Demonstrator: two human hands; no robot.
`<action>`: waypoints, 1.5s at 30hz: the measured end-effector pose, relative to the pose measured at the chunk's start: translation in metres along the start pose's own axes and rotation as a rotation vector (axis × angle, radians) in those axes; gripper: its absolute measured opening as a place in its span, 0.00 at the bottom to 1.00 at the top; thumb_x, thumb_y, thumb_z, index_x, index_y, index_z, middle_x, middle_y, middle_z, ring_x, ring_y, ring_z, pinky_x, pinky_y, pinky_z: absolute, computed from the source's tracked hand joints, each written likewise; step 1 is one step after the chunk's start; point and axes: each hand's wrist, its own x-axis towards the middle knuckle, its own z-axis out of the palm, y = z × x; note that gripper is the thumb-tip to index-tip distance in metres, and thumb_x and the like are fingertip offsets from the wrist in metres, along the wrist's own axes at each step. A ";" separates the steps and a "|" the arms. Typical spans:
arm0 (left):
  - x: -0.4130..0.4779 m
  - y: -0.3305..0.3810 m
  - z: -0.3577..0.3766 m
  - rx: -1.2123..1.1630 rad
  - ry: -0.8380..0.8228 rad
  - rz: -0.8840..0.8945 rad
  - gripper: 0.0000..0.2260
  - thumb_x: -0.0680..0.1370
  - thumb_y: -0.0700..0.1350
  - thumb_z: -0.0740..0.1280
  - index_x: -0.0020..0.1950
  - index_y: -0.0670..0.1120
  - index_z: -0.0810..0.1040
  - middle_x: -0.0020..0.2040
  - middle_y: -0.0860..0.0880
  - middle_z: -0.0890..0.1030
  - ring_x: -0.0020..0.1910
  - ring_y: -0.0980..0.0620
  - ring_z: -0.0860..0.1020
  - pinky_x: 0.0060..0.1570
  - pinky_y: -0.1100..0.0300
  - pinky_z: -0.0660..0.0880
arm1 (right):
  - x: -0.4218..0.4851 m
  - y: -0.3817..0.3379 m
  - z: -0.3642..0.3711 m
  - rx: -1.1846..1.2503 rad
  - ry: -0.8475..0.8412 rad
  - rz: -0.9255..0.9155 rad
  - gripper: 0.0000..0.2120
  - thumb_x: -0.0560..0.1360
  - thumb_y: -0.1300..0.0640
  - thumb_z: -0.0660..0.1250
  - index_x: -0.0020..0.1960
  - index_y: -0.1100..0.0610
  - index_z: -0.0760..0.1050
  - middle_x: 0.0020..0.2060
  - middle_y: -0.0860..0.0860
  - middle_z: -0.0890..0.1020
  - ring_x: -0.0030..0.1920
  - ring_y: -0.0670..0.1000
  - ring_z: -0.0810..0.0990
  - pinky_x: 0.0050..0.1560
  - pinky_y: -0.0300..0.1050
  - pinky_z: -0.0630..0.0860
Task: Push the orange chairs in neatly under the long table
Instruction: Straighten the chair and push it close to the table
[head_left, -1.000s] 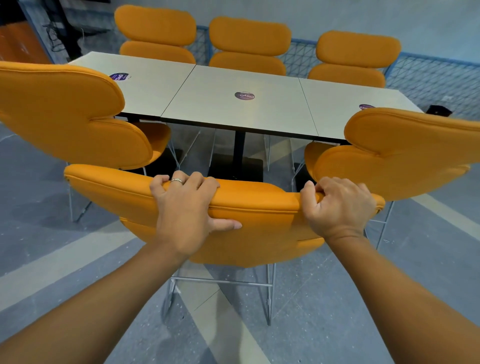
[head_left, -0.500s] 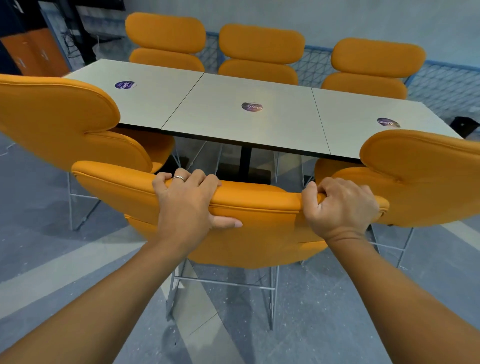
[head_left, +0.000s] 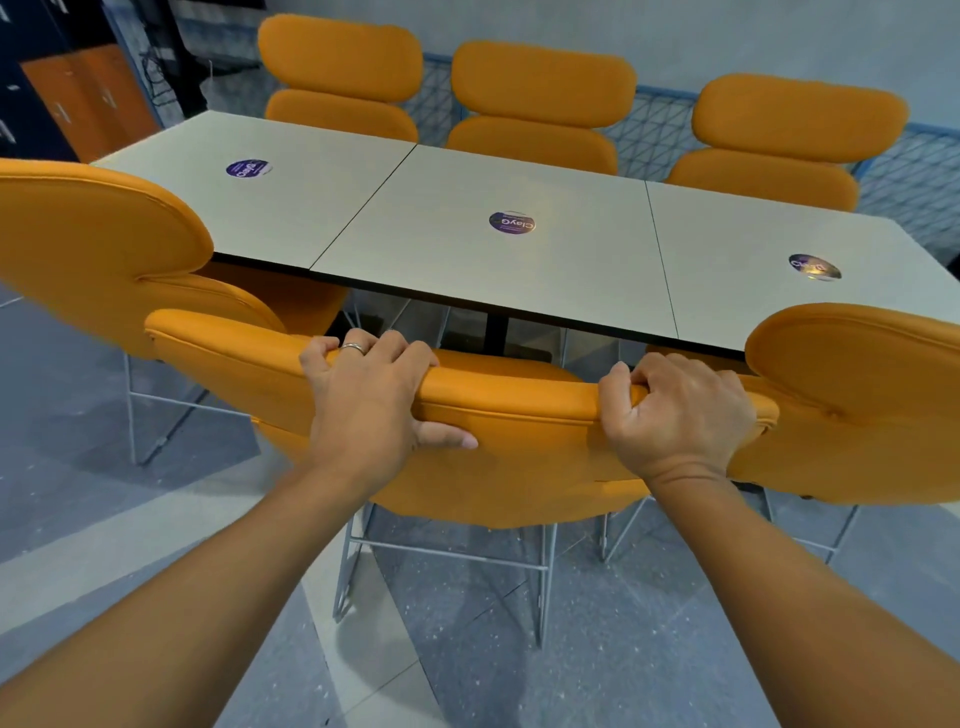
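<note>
both hands grip the top edge of the middle orange chair (head_left: 519, 441): left hand (head_left: 363, 400) with thumb pressed on the backrest, right hand (head_left: 675, 410) curled over it. it faces the long table (head_left: 493, 260), between the left chair (head_left: 104, 249) and right chair (head_left: 857, 395). three far chairs (head_left: 540, 104) stand tucked in opposite

You were in a shared office or cafeteria-style break area: long table (head_left: 493, 249) made of three joined tops, each with a round purple branded sticker (head_left: 511, 222), matching orange chairs (head_left: 540, 104) on both sides, orange and dark lockers (head_left: 78, 98) in the far-left corner, blue mesh railing (head_left: 914, 166) behind, speckled grey floor (head_left: 649, 649).
</note>
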 end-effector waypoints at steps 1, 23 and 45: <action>0.007 -0.002 0.000 0.008 -0.008 0.000 0.38 0.59 0.80 0.55 0.54 0.55 0.76 0.51 0.51 0.78 0.56 0.44 0.73 0.56 0.45 0.59 | 0.005 -0.002 0.004 -0.002 0.007 0.004 0.22 0.75 0.46 0.57 0.28 0.56 0.75 0.23 0.48 0.69 0.27 0.50 0.64 0.34 0.44 0.59; 0.090 -0.104 0.021 -0.060 -0.065 0.107 0.39 0.57 0.80 0.56 0.56 0.55 0.76 0.53 0.52 0.78 0.57 0.45 0.72 0.60 0.45 0.58 | 0.035 -0.083 0.067 -0.102 0.114 0.039 0.21 0.74 0.47 0.59 0.27 0.56 0.73 0.22 0.50 0.71 0.26 0.53 0.65 0.33 0.45 0.60; 0.214 -0.120 0.071 -0.061 -0.078 0.095 0.42 0.55 0.83 0.51 0.55 0.58 0.76 0.52 0.54 0.77 0.56 0.46 0.72 0.61 0.46 0.57 | 0.121 -0.079 0.158 -0.101 0.040 0.092 0.22 0.74 0.46 0.58 0.28 0.58 0.74 0.22 0.51 0.70 0.27 0.53 0.63 0.36 0.45 0.56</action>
